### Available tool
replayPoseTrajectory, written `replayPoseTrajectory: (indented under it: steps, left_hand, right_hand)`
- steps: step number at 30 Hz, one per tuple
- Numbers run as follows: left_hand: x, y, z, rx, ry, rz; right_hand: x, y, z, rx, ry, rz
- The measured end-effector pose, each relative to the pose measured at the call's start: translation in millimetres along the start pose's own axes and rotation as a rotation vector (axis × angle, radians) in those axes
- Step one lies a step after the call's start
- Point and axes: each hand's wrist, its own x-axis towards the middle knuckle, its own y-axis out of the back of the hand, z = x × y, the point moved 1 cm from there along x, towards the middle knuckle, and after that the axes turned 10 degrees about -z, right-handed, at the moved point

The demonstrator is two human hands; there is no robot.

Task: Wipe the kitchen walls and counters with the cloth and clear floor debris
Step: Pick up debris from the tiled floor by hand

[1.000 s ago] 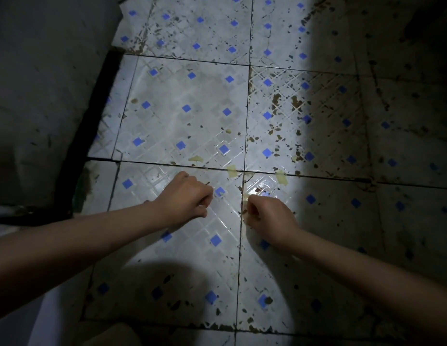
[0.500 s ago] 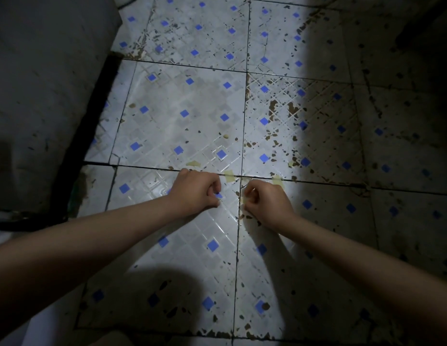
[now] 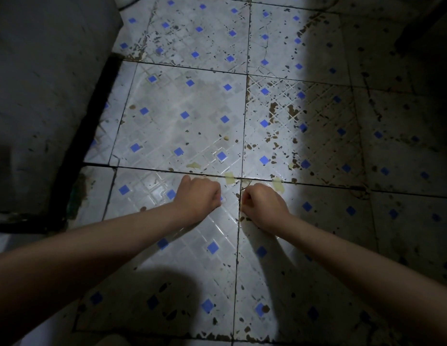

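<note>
The pale yellowish scraps (image 3: 229, 177) lay on the tiled floor (image 3: 187, 116), right along the dark grout line just beyond both sets of knuckles: one between the two hands and a touch ahead of them, another (image 3: 277, 184) just beside the far side of the right hand (image 3: 263, 204), a third (image 3: 194, 165) a little ahead of the left hand (image 3: 198, 199). And both hands were down low over the floor, fingers curled tight into the palms, knuckles facing each other across the vertical grout seam, close but apart. Whether either fist pinched a scrap, I could not tell: the fingertips were tucked under and hidden. Brown flecks of dirt (image 3: 273, 107) were spattered thickly ahead and to the right of the right hand's fingers, thinner near the left. Out beyond the left hand's fingers, off to the left, stood a grey wall (image 3: 42, 96) with a dark strip (image 3: 92, 126) along its foot. Shadow lay over the floor far to the right
</note>
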Motion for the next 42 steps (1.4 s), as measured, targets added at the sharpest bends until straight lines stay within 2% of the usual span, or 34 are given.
replayPoseTrajectory:
  steps: [3,7,10,14,21,25,31,35,37,40,42]
  left_hand:
    - [-6,-2,-6,0.005,-0.012,0.014]
    - [-15,-3,-22,-0.215,-0.032,0.002]
    - [-18,2,-29,-0.478,0.063,0.041]
    - [-21,6,-36,-0.73,0.213,-0.019]
    - [-28,8,-37,-0.861,0.297,-0.035]
    - [-27,12,-32,-1.036,0.298,-0.126]
    - [-24,11,-22,-1.287,0.455,-0.311]
    - [-21,9,-18,-1.297,0.518,-0.269]
    - [-17,7,-19,-1.105,0.461,-0.19]
    - [-14,4,-19,-0.694,0.277,-0.032]
    - [-13,2,-19,-0.599,0.196,0.032]
  right_hand:
    - [-4,0,0,0.015,0.034,0.007]
    - [-8,-1,2,0.052,0.053,0.022]
    - [-10,1,2,0.115,0.067,0.031]
    - [-13,3,1,0.114,0.083,0.008]
    - [-14,4,1,0.134,0.066,0.003]
    - [-12,5,1,0.212,0.004,-0.035]
    - [-9,8,5,0.407,-0.155,-0.125]
    - [-7,12,9,0.472,-0.175,-0.124]
    - [-8,13,12,0.437,-0.155,-0.118]
    - [-10,15,18,0.291,-0.139,-0.063]
    - [-10,16,23,0.206,-0.17,0.024]
